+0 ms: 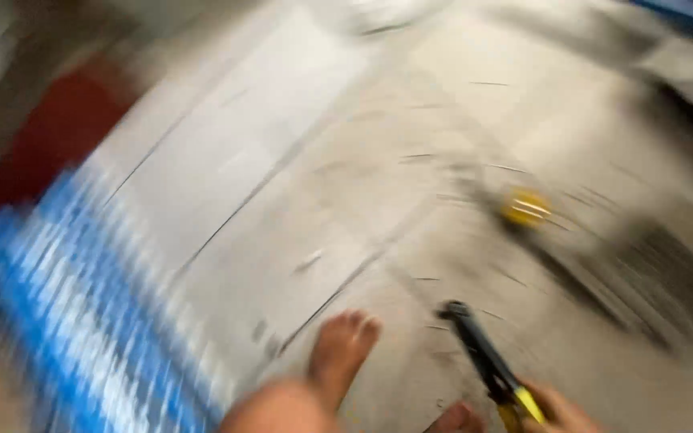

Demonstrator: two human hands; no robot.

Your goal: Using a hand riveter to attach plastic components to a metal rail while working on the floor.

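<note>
The view is heavily motion-blurred. My right hand (557, 410) shows at the bottom edge, closed around a black tool with a yellow grip (484, 357) whose dark tip points up and left over the grey floor. My bare foot (340, 353) stands just left of the tool, toes pointing up the frame. A small yellow object (525, 207) lies on the floor farther off to the right. My left hand does not appear.
A blue and white striped cloth or sheet (82, 305) fills the lower left. Beyond it lie a red patch (54, 132) and long pale boards or sheets (226, 144) on the floor. A dark blurred shape (667, 273) sits at right.
</note>
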